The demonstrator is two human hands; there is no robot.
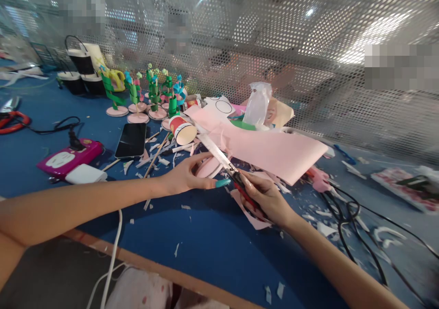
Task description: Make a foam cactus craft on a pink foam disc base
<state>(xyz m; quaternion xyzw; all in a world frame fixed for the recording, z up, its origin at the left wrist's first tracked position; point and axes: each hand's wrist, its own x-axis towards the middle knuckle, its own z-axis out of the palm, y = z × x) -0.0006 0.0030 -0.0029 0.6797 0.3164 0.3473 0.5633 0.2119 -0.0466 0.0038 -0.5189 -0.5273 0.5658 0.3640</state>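
My left hand (190, 174) curls around the edge of a round pink disc (207, 166), its thumb with a long teal nail pointing right. In my right hand (265, 197) is a cutter knife (219, 156) with a red and black handle. Its long silver blade points up and left, over the disc in this view. Under and beside my right hand lies a pink paper scrap (255, 220). A large pink paper sheet (270, 151) spreads just beyond. A red and white paper cup (183, 130) lies on its side past my left hand.
Paper plants on round bases (157, 112) stand at the back. Left are a phone (132, 140), a magenta power strip (77, 156), orange-handled scissors (13, 119) and black pots (82, 71). Right lie black cables (346, 222). Paper scraps litter the blue tabletop (212, 245); perforated mesh (308, 48) rises behind.
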